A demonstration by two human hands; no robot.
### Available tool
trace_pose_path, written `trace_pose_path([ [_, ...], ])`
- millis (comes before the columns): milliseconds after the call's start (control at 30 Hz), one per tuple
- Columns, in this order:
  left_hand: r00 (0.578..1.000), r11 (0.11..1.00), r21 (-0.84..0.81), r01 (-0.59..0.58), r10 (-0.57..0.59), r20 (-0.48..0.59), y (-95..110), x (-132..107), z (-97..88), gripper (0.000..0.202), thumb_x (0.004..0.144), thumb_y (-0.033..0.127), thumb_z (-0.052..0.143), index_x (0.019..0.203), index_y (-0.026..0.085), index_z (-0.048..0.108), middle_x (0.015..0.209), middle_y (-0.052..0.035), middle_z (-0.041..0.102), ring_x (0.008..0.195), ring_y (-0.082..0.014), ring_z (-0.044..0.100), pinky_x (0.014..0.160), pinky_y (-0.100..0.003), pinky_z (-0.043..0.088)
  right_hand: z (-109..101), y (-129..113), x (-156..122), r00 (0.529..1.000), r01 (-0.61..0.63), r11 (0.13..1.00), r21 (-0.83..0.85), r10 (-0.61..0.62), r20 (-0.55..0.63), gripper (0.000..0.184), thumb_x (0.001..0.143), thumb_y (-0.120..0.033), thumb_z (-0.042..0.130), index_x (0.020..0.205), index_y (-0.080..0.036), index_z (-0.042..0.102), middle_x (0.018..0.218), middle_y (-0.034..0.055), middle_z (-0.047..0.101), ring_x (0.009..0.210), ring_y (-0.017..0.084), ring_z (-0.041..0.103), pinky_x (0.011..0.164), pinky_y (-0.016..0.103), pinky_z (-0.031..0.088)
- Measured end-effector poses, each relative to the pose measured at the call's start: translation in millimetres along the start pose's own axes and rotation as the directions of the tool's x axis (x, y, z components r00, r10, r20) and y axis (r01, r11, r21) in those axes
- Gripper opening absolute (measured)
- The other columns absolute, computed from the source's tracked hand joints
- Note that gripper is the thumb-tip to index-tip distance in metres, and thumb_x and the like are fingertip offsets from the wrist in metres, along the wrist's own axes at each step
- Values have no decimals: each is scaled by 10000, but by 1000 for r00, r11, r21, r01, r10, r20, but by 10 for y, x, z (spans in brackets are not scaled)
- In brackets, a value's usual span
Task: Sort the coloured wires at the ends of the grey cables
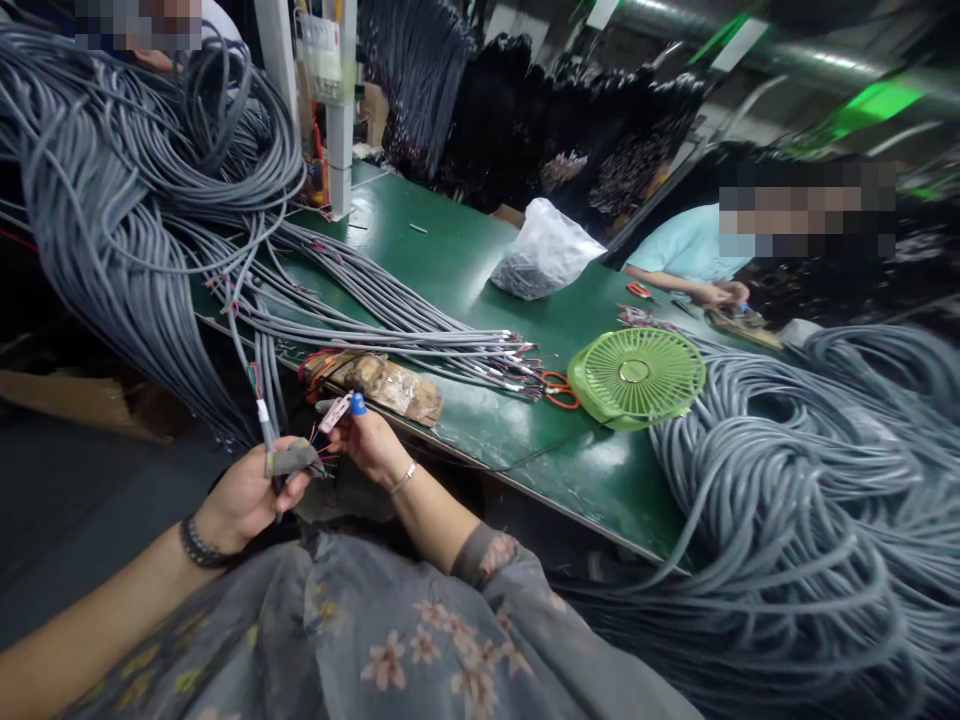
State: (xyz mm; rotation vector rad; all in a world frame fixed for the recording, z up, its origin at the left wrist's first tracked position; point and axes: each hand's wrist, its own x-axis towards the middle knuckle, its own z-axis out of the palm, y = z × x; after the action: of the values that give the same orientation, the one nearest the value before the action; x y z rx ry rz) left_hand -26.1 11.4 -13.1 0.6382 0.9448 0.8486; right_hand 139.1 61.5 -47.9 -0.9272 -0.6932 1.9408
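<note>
Just above my lap, my left hand is closed around a grey cable. A grey cover wraps one of its fingers. Thin coloured wires fan out between my two hands. My right hand is pinched at these wires, a blue cap on one fingertip. A pale pink patterned piece shows at its fingers; whether it is a finger wrap or a held thing I cannot tell. Beyond the hands, a worn wooden block lies along the table edge.
Grey cables with stripped ends lie across the green table. Large cable coils hang at left; more coils fill the right. A green fan, orange-handled scissors and a plastic bag stand between. A co-worker sits opposite.
</note>
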Motion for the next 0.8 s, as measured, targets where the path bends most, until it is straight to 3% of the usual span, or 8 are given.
trace_pose_path([
  [133,999,999,-42,31,-31,-9,23,20,28,246,510,283,938,578,149,743,386,19,552,305,-31,353,326,-150,247,74,25,-24,1000,0,991,136,0,3,519,956,-673,645,844,-171,710,726,5,681,600,101,568,560,204,501],
  [267,998,997,-45,56,-58,-34,18,19,44,261,486,291,943,571,159,733,378,22,555,302,-35,359,324,-146,252,134,54,-35,996,20,978,208,-2,-85,433,925,-594,739,830,-172,705,733,5,693,602,103,576,559,206,495],
  [533,997,997,11,72,-72,-28,-45,57,44,250,500,308,898,558,171,697,368,24,548,295,-42,339,330,-156,215,205,65,-31,987,91,980,176,-66,-145,412,901,-570,774,789,-179,710,743,25,712,641,125,617,597,230,526],
  [800,994,996,79,46,-37,-106,-22,-39,126,302,435,349,904,531,177,675,352,27,524,284,-45,343,336,-172,192,135,7,-88,993,-8,991,135,24,-112,547,931,-714,647,808,-181,655,668,-12,650,549,98,559,499,195,497],
])
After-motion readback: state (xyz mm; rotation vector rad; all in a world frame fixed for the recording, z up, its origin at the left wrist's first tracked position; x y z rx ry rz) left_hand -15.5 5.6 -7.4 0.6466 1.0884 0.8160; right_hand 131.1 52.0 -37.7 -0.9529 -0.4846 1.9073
